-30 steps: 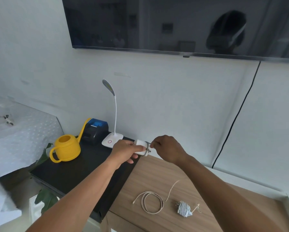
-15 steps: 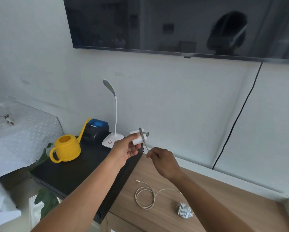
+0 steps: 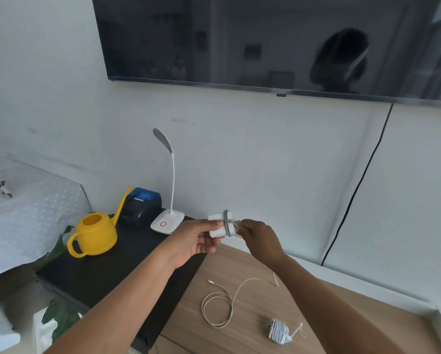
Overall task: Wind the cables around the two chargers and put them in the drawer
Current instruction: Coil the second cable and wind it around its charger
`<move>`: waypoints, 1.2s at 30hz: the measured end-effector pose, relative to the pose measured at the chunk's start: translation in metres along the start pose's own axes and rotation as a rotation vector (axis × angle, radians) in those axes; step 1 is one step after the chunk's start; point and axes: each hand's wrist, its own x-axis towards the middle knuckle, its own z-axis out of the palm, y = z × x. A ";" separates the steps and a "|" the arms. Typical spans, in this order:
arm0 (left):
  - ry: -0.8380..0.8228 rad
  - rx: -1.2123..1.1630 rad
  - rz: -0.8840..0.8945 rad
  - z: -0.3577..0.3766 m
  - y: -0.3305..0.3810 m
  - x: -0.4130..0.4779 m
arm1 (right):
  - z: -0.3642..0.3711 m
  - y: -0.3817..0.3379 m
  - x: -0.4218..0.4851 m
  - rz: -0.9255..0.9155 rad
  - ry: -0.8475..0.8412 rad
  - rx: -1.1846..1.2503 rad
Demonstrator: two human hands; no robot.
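My left hand (image 3: 196, 242) grips a white charger (image 3: 218, 226) in the air above the wooden top's left end. A couple of cable turns circle the charger's right end. My right hand (image 3: 260, 241) pinches the cable right beside the charger's plug end. The rest of that pale cable (image 3: 220, 306) trails down and lies in a loose loop on the wooden cabinet top (image 3: 255, 335). A second charger (image 3: 278, 334), wound in its cable, lies on the wood near the front right. No drawer is visible.
A black cabinet top (image 3: 107, 272) at left carries a yellow watering can (image 3: 95, 237), a black and blue box (image 3: 141, 204) and a white desk lamp (image 3: 167, 221). A wall-mounted TV (image 3: 265, 42) hangs above, with a black cord (image 3: 355, 190) running down the wall.
My right hand swung down and away with the cable, then came back up to the charger, laying a turn round it. The loose loop on the wood shifted and grew smaller.
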 end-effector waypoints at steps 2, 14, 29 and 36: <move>-0.045 0.078 0.001 -0.003 0.001 0.000 | -0.008 -0.001 0.006 0.014 -0.034 -0.058; 0.038 0.448 -0.025 -0.006 -0.001 0.000 | -0.034 -0.031 0.018 -0.040 -0.100 -0.142; 0.369 0.014 -0.013 -0.004 -0.008 0.019 | 0.005 -0.034 -0.014 -0.123 0.032 -0.105; 0.299 -0.114 -0.005 -0.007 0.003 0.013 | 0.023 -0.016 -0.022 -0.063 0.030 0.003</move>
